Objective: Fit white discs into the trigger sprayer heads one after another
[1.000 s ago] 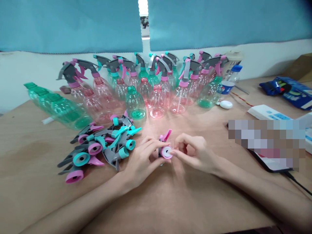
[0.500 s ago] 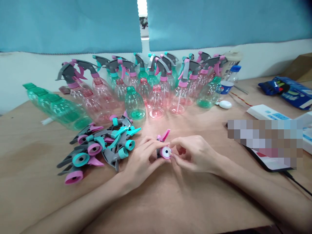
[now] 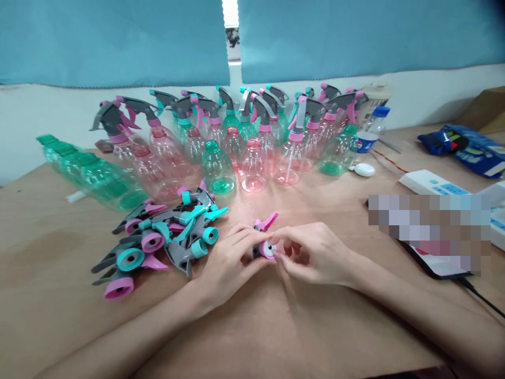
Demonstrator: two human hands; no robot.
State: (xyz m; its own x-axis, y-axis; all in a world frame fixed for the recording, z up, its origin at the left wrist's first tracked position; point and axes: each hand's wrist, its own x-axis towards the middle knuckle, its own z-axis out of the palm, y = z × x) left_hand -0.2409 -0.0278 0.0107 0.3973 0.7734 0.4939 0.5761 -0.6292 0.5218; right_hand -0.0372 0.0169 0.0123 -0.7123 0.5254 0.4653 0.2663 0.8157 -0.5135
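Note:
My left hand [image 3: 231, 258] is closed round a trigger spray head [image 3: 258, 252], its fingers over the top and thumb below. The head has a grey body, a pink trigger and a pink collar facing me. A white disc [image 3: 269, 248] with a dark centre hole sits inside the collar. My right hand [image 3: 315, 252] is closed at the collar's right side, index fingertip at the upper rim and thumb tip against the disc. Beside my left hand lies a pile of loose trigger spray heads [image 3: 152, 242], grey with pink or teal collars.
Clear pink and green bottles stand behind, many topped with spray heads; several green bottles [image 3: 92, 168] at left look smeared. To the right are a phone [image 3: 437, 263] with a cable, a white power strip [image 3: 430, 181], a blue packet [image 3: 469, 150] and a drink bottle [image 3: 369, 134].
The held spray head has turned slightly, its pink trigger shifting a little right. My right thumb has moved slightly down across the white disc. The pile and bottles have not moved.

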